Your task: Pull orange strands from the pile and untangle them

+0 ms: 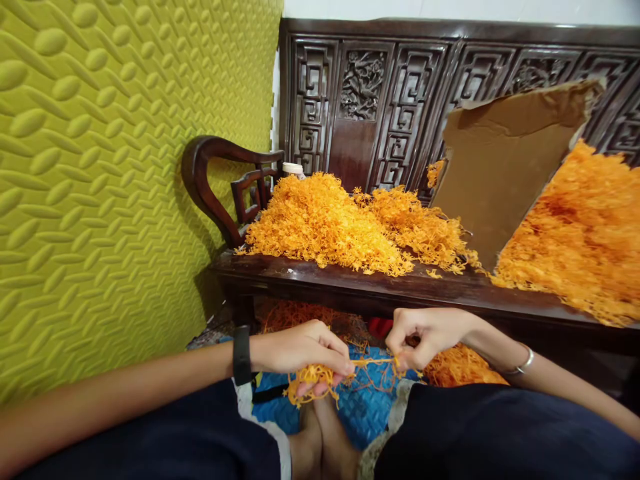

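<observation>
My left hand [305, 347] holds a small bunch of orange thread-like strands [313, 383] just above my lap. My right hand [425, 333] pinches the other end of the same bunch [380, 365], and thin strands stretch between the two hands. A black band [241, 355] sits on my left wrist and a silver bracelet [523, 365] on my right. In front of me a dark carved wooden bench [350, 280] carries a big heap of the same orange strands [340, 227].
A sheet of brown cardboard [505, 160] leans on the bench, with another orange heap [580, 233] to its right. A yellow-green padded wall [100, 167] fills the left. More orange strands [460, 367] lie under the bench, over a blue mat [365, 407].
</observation>
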Demonstrator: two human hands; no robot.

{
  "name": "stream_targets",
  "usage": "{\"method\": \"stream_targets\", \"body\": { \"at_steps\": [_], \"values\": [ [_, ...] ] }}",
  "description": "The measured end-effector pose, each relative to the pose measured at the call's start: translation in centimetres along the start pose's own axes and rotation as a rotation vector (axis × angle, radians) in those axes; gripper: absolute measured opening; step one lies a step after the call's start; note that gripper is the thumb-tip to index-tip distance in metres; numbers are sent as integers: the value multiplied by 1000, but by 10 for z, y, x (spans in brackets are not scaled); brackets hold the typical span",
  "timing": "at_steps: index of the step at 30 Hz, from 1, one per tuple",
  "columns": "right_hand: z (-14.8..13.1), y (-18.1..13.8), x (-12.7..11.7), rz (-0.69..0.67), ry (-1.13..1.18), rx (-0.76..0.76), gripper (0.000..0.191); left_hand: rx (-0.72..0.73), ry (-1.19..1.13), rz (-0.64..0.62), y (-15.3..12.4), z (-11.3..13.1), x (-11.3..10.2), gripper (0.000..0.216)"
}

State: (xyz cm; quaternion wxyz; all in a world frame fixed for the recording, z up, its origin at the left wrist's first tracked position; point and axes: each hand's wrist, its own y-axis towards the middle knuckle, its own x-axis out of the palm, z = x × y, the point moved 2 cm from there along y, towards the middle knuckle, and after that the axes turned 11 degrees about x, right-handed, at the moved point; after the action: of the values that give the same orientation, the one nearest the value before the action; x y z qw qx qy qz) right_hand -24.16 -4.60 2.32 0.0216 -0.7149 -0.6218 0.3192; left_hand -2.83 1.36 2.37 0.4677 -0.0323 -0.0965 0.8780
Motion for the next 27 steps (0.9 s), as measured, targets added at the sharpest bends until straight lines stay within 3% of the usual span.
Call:
{"method": "stream_targets", "body": {
  "at_steps": [2,4,6,9,14,16,21,27],
  "values": [
    [6,-9,-3,21,-24,6,30,11,-2,27,-5,0,-7,28],
    [16,-23,-9,119,-23,28,36,66,-1,135,-12,-1,-21,29],
    [27,-40,-17,276,18,50,37,137,-7,265,-16,-4,-35,30],
    [35,-56,-28,527,36,58,37,183,-55,320,-11,-11,-44,30],
    [23,-55,-57,1047,-89,128,36,226,-125,372,6,-13,-35,29],
    [18,-49,-71,1153,-79,142,37,237,-135,402,7,-11,-32,30],
    [8,-27,-88,1189,93,66,44,263,-143,434,0,-10,-34,31],
    [-29,5,-46,964,322,-99,37,362,-75,641,-1,4,-34,33]
  ]
}}
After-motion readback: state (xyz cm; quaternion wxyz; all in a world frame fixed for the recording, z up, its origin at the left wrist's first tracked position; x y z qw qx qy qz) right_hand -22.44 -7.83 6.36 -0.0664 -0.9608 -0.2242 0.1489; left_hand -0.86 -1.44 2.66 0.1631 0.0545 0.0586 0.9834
